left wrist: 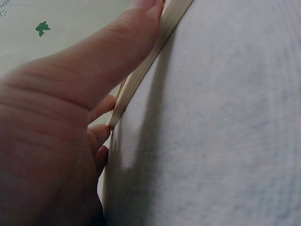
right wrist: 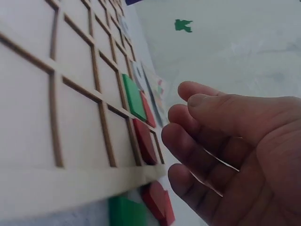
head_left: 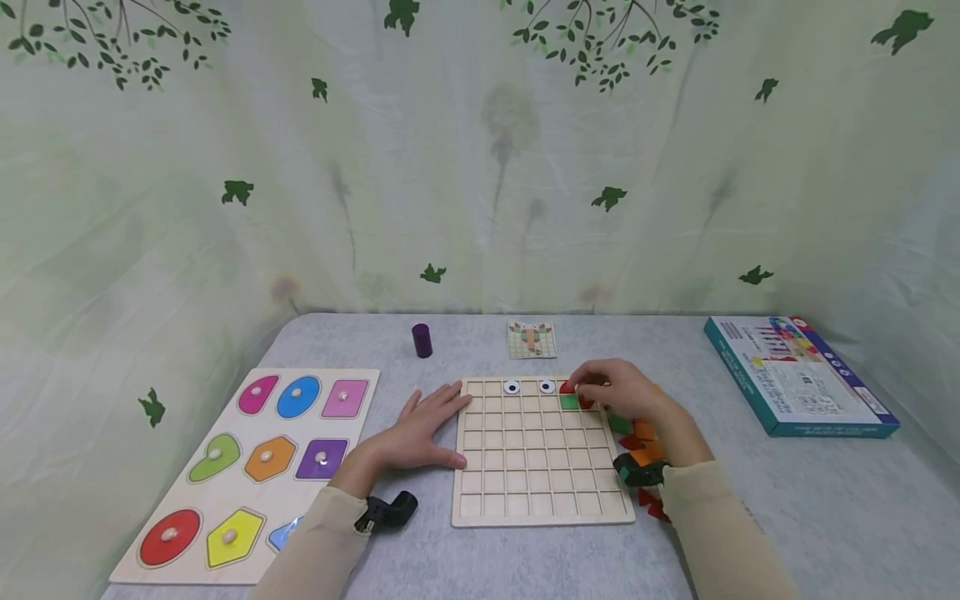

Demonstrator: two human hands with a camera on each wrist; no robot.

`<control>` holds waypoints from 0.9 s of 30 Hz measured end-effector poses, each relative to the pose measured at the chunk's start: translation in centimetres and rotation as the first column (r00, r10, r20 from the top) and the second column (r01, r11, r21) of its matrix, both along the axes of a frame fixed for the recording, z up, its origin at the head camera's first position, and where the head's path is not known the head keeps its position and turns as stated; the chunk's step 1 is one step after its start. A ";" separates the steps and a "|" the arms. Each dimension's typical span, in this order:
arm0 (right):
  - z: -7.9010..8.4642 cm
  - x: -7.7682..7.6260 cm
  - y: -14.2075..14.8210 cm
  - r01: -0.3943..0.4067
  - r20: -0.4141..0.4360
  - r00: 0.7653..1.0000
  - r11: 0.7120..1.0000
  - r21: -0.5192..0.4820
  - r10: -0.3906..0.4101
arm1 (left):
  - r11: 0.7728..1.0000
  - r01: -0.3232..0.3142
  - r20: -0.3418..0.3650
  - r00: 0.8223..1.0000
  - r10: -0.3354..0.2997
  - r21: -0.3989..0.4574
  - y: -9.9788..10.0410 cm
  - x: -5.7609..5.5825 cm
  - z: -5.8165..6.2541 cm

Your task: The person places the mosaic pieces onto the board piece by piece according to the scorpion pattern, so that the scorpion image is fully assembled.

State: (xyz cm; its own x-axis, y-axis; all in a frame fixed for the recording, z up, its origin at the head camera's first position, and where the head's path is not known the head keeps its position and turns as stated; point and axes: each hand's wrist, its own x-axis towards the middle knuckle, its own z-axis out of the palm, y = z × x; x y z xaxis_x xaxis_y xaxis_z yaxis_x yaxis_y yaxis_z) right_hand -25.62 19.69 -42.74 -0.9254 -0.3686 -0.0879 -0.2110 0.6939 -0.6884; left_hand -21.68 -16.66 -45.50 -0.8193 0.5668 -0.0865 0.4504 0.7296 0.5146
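A wooden grid board (head_left: 525, 482) lies flat on the table. My left hand (head_left: 420, 437) rests along its left edge, fingers spread and touching the rim. Over the top right corner, my right hand (head_left: 618, 389) hovers with loosely bent fingers; the right wrist view shows nothing between thumb and fingertips. Close to those fingers, a green square tile (right wrist: 134, 96) and two red tiles, one a rounded red tile (right wrist: 145, 141), sit in grid cells. Two eye tiles (head_left: 512, 387) lie in the top row. Loose orange tiles (head_left: 648, 452), red tiles (head_left: 652, 505) and a green tile (head_left: 619, 423) lie beside the board.
A picture card (head_left: 532, 340) lies behind the board, with a dark purple cylinder (head_left: 422, 341) to its left. On the left lies a shape puzzle (head_left: 292, 406) with knobbed pieces. A teal-edged box (head_left: 798, 379) lies at the back right.
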 end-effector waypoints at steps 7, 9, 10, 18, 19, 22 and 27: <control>0.5 -0.1 1.6 0.101 -0.023 0.995 0.994 0.048 -0.100 | 1.000 0.008 -0.003 1.000 -0.008 0.016 0.0 0.0 -0.1; 0.5 -0.2 2.0 0.130 -0.005 0.992 0.990 0.061 -0.129 | 1.000 0.008 -0.003 1.000 -0.008 0.013 0.0 0.0 -0.1; 0.4 -0.2 2.3 0.131 -0.002 0.991 0.989 0.070 -0.131 | 1.000 0.009 -0.006 1.000 -0.009 0.016 0.0 0.0 -0.1; 0.5 -0.1 4.4 0.166 -0.004 0.986 0.981 0.096 -0.167 | 1.000 0.008 -0.007 1.000 -0.008 0.009 -0.1 0.0 -0.1; 0.5 -0.1 4.7 0.171 -0.003 0.985 0.981 0.094 -0.171 | 1.000 0.008 -0.007 1.000 -0.008 0.008 -0.1 0.0 0.0; 0.4 0.0 5.1 0.178 0.016 0.984 0.981 0.081 -0.180 | 1.000 0.005 -0.004 1.000 -0.005 0.010 -0.1 0.0 0.0; -0.2 -0.2 5.1 0.171 0.027 0.984 0.981 0.089 -0.174 | 1.000 0.002 0.002 1.000 -0.002 0.008 0.0 0.1 0.0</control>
State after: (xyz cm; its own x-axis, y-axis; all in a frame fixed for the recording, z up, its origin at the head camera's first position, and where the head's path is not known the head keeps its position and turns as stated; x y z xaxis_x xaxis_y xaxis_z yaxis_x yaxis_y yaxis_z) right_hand -25.77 24.75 -42.97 -0.9703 -0.1935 -0.1450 -0.0603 0.7745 -0.6297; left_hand -21.62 -16.69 -45.55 -0.8181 0.5689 -0.0837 0.4508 0.7248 0.5210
